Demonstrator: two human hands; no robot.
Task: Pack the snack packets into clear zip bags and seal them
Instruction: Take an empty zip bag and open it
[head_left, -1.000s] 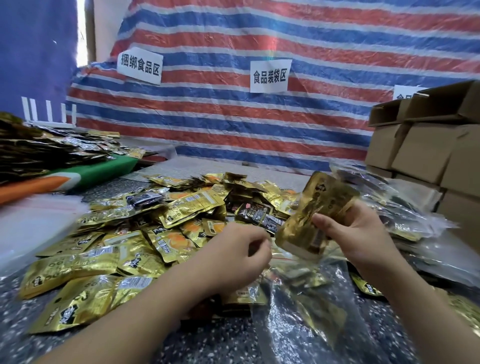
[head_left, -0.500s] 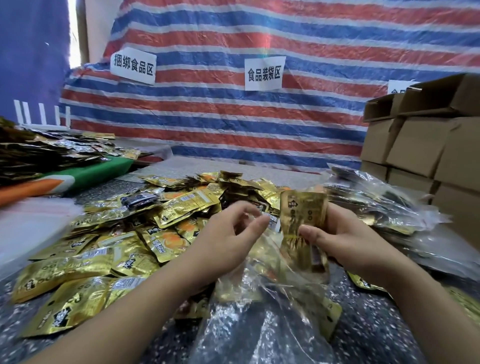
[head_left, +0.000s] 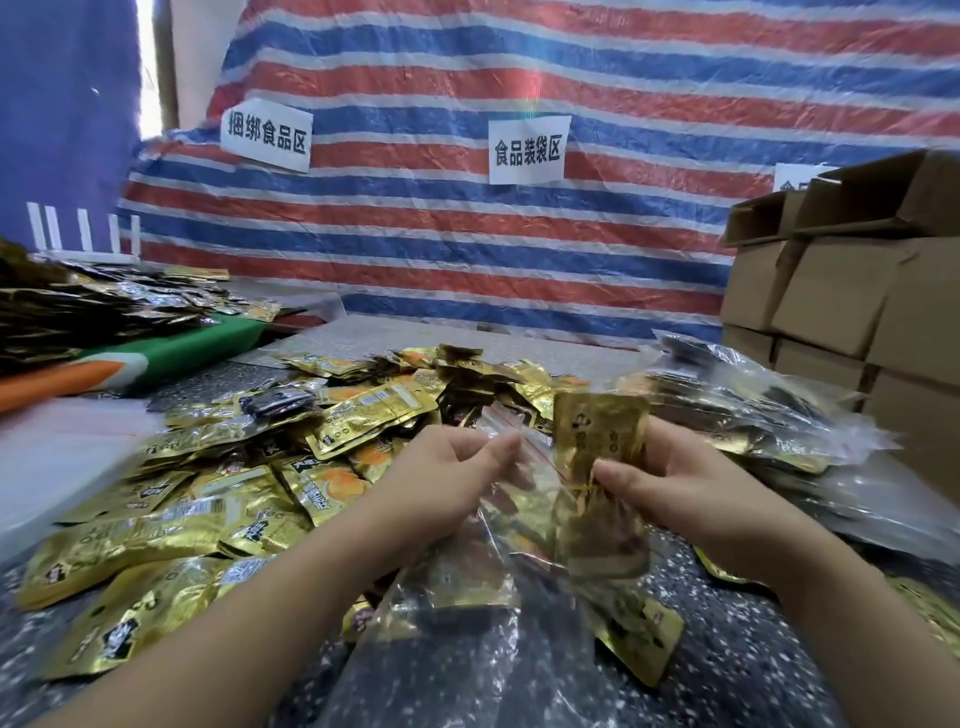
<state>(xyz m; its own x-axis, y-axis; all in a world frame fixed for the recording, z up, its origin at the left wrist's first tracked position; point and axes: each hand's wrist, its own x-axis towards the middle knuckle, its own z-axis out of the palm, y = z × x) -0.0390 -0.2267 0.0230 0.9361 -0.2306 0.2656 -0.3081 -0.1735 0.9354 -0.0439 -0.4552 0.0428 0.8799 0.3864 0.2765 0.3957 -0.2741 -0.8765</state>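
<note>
Snack packets: loose gold heap (head_left: 249, 488) spread over the left and middle of the table (head_left: 727, 649); many not yet bagged
Head view, packet in hand: gold packet (head_left: 597, 431) upright, lower end going into the mouth of the zip bag; top half sticking out above the red zip line
Zip bag: clear bag (head_left: 498, 561) held between both hands above the table, mouth up and open, not sealed; more gold packets visible inside through the plastic; count unclear
Left hand: left hand (head_left: 447, 483) fingers curled, thumb and fingertips pinching the near lip of the bag mouth, holding it apart
Right hand: right hand (head_left: 670, 478) fingers wrapped round the gold packet, thumb on its front; pushing it down, by the look of it
Done: filled bags (head_left: 753, 415) piled at right, just beside the cardboard boxes (head_left: 841, 291); whether each is sealed, cannot tell
Left: finish seating this packet; press the zip shut; repeat for the heap; judged well short of finished
Other: second pile of dark and gold packets (head_left: 93, 312) far left on a green and orange surface; striped tarp (head_left: 467, 249) behind with two paper signs (head_left: 527, 150)
</note>
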